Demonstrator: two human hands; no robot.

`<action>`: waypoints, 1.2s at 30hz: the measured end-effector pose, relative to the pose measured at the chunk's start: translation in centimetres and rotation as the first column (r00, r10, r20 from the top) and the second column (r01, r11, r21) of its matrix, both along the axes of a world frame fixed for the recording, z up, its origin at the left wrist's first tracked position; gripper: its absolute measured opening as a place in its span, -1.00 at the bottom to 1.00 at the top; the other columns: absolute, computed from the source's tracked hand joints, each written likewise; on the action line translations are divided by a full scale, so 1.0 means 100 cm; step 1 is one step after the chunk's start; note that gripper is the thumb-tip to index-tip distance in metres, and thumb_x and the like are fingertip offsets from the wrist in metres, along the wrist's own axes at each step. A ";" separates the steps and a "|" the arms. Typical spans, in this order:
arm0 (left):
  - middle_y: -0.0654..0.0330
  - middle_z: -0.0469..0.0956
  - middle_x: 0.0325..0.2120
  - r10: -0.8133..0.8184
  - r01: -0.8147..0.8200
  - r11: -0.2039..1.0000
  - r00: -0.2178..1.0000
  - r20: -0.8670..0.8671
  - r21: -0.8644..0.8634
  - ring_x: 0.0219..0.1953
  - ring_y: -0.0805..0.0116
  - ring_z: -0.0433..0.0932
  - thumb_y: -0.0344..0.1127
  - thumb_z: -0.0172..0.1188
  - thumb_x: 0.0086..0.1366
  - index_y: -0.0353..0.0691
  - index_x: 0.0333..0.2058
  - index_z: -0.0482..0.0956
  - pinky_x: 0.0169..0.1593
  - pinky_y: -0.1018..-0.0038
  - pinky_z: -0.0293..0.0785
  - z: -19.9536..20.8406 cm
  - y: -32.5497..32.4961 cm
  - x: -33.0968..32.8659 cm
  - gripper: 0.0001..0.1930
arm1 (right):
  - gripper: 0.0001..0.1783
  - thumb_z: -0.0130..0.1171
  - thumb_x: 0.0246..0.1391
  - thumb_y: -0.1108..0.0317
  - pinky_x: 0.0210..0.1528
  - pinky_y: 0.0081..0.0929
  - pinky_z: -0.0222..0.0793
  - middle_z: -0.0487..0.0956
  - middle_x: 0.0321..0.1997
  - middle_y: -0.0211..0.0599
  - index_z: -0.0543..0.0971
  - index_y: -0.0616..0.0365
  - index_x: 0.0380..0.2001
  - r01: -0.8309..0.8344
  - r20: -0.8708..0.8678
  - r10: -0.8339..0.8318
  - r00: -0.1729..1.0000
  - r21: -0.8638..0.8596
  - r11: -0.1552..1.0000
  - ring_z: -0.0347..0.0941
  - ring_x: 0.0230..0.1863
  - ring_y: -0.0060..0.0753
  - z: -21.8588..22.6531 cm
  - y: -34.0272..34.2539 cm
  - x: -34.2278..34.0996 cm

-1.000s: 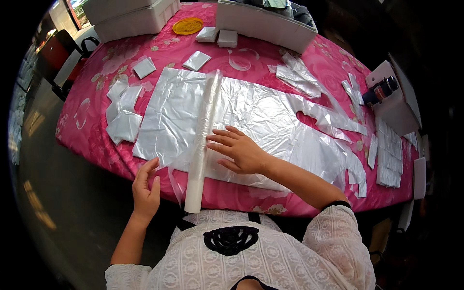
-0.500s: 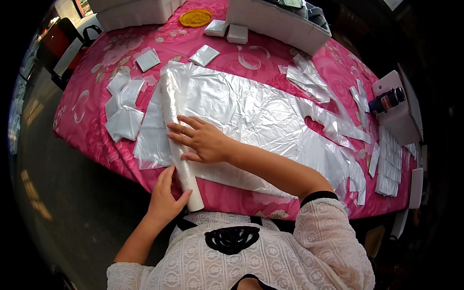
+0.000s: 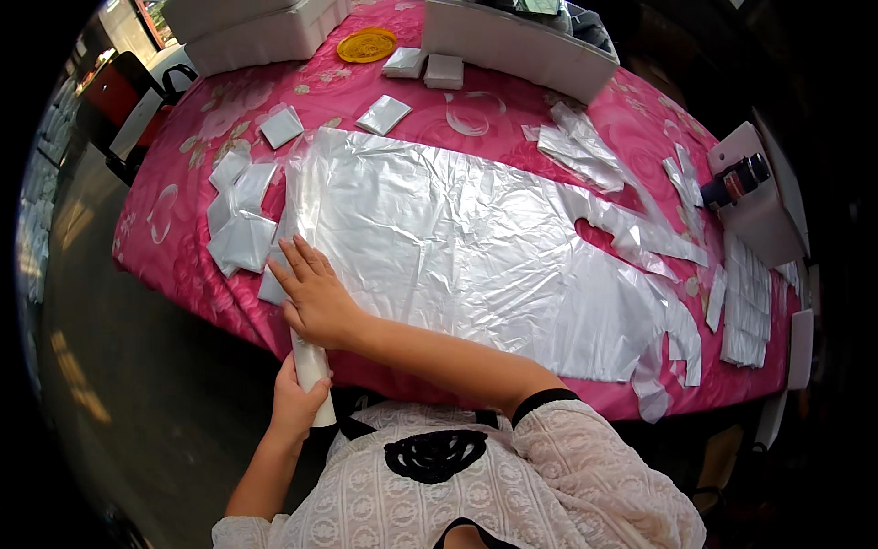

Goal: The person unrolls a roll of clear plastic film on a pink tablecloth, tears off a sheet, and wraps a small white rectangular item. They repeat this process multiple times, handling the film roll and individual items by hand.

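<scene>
A large sheet of thin, shiny translucent plastic film (image 3: 439,247) lies spread on the table, with a cut-out and loose strips at its right end, much like a disposable apron. Along its left edge runs a pale roll (image 3: 313,371), whose near end juts past the table edge. My left hand (image 3: 294,403) has its fingers wrapped round that near end. Flat over the roll and the film's left edge lies my right hand (image 3: 320,297), fingers spread. Its palm hides part of the roll.
Folded plastic packets (image 3: 242,240) lie left of the sheet, with more stacked packets (image 3: 444,71) behind. A yellow dish (image 3: 366,44) sits between white foam boxes (image 3: 521,50). At right are a dark bottle (image 3: 734,180) and rows of folded film (image 3: 745,302). Pink floral cloth (image 3: 174,265) covers the table.
The roll has shifted left, and more of the flat sheet shows to its right. My right hand has moved left and nearer to me. My left hand has closed round the roll's near end.
</scene>
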State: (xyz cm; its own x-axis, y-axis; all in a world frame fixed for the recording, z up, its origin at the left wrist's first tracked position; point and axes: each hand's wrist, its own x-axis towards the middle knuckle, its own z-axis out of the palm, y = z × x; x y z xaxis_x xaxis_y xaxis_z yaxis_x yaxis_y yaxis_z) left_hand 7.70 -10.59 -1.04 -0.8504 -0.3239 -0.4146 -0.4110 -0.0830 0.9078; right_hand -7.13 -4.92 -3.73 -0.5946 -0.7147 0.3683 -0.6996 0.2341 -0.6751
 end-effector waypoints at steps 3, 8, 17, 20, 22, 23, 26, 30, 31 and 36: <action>0.12 0.41 -0.22 0.035 -0.006 0.971 0.993 -0.115 0.240 -0.32 0.44 0.45 -0.54 0.05 0.00 -0.38 -0.03 0.25 -0.26 0.49 0.46 0.015 0.019 -0.003 -0.52 | -0.17 0.01 -0.03 0.17 0.33 -0.14 -0.28 -0.13 0.33 0.17 -0.06 0.28 0.25 0.145 0.311 -0.073 0.948 -0.217 0.965 -0.23 0.37 0.07 0.014 0.019 -0.001; 0.05 0.42 -0.30 -0.204 0.396 0.746 0.901 -0.383 0.535 -0.47 0.42 0.45 -0.27 0.24 -0.07 -0.41 0.04 0.18 -0.41 0.50 0.45 0.032 0.036 -0.018 -0.30 | 0.12 0.17 -0.14 -0.10 0.25 -0.25 0.00 -0.04 0.30 0.13 -0.21 0.24 0.27 0.162 0.737 0.641 0.215 -0.674 0.720 -0.06 0.33 -0.08 0.055 0.072 -0.018; 0.13 0.48 -0.44 -0.468 0.490 0.711 0.865 -0.181 0.503 -0.54 0.48 0.45 -0.28 0.27 -0.06 -0.40 -0.10 0.37 -0.46 0.55 0.39 0.043 0.071 -0.046 -0.47 | -0.42 0.25 -0.16 -0.08 -0.24 -0.50 0.37 0.51 -0.35 -0.29 0.46 0.22 -0.27 0.232 0.799 0.259 0.543 -0.439 0.868 0.44 -0.27 -0.50 0.088 0.150 -0.017; 0.23 0.49 -0.52 -0.439 0.438 0.898 0.895 -0.073 -0.036 -0.52 0.50 0.47 -0.38 0.26 0.01 -0.33 -0.36 0.46 -0.40 0.52 0.41 0.036 0.077 -0.040 -0.77 | -0.46 0.33 -0.17 0.04 -0.23 -0.48 0.38 0.51 -0.33 -0.31 0.45 0.22 -0.23 0.282 0.802 0.125 0.584 -0.345 0.895 0.45 -0.29 -0.49 0.080 0.162 -0.010; 0.25 0.48 -0.57 -0.409 0.414 0.903 0.910 -0.064 0.116 -0.54 0.48 0.46 -0.40 0.27 -0.01 -0.31 -0.41 0.46 -0.41 0.50 0.40 0.041 0.079 -0.033 -0.80 | -0.51 0.34 -0.15 0.21 -0.29 -0.55 0.37 0.50 -0.36 -0.38 0.43 0.26 -0.20 0.291 0.790 0.240 0.565 -0.462 0.838 0.43 -0.35 -0.57 0.070 0.169 -0.002; 0.23 0.47 -0.58 -0.395 0.401 0.906 0.916 -0.071 0.137 -0.56 0.46 0.46 -0.40 0.25 -0.02 -0.32 -0.40 0.44 -0.43 0.51 0.39 0.039 0.080 -0.032 -0.78 | -0.53 0.34 -0.14 0.29 -0.33 -0.58 0.37 0.49 -0.37 -0.42 0.43 0.28 -0.18 0.295 0.778 0.297 0.554 -0.517 0.803 0.42 -0.38 -0.61 0.064 0.171 0.000; 0.19 0.44 -0.59 -0.344 0.357 0.911 0.934 -0.097 0.206 -0.59 0.41 0.44 -0.39 0.20 -0.04 -0.32 -0.37 0.39 -0.49 0.51 0.39 0.035 0.081 -0.033 -0.75 | -0.49 0.35 -0.18 0.46 -0.36 -0.71 0.30 0.40 -0.46 -0.56 0.41 0.26 -0.11 0.275 0.821 0.254 0.510 -0.436 0.857 0.32 -0.44 -0.76 0.048 0.184 -0.003; 0.18 0.43 -0.61 -0.299 0.328 0.902 0.944 -0.141 0.280 -0.61 0.41 0.44 -0.34 0.20 -0.02 -0.32 -0.36 0.38 -0.52 0.51 0.39 0.035 0.083 -0.035 -0.73 | -0.41 0.34 -0.20 0.52 -0.39 -0.81 0.22 0.32 -0.53 -0.63 0.40 0.25 -0.02 0.222 0.833 0.369 0.413 -0.485 0.846 0.22 -0.50 -0.84 0.047 0.193 0.006; 0.18 0.43 -0.61 -0.301 0.334 0.898 0.941 -0.153 0.286 -0.61 0.41 0.44 -0.33 0.21 -0.02 -0.31 -0.36 0.37 -0.52 0.52 0.39 0.035 0.083 -0.036 -0.72 | -0.40 0.35 -0.21 0.52 -0.39 -0.81 0.22 0.33 -0.53 -0.62 0.40 0.26 -0.01 0.213 0.824 0.378 0.422 -0.495 0.842 0.23 -0.49 -0.83 0.042 0.194 0.010; 0.19 0.42 -0.62 -0.326 0.373 0.878 0.924 -0.198 0.299 -0.61 0.42 0.44 -0.20 0.24 -0.01 -0.30 -0.39 0.39 -0.53 0.53 0.38 0.035 0.086 -0.038 -0.68 | -0.48 0.32 -0.16 0.49 -0.36 -0.80 0.22 0.39 -0.49 -0.58 0.45 0.27 -0.04 0.189 0.868 0.328 0.373 -0.417 0.889 0.25 -0.45 -0.82 0.027 0.200 0.016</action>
State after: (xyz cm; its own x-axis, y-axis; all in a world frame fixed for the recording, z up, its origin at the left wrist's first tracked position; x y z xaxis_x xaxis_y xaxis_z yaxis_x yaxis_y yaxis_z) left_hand 3.91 -1.94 2.46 -0.9390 0.1377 -0.3152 -0.3412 -0.2570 0.9042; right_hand -5.54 15.06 -1.01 -0.6913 -0.7128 -0.1186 0.3963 -0.2368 -0.8871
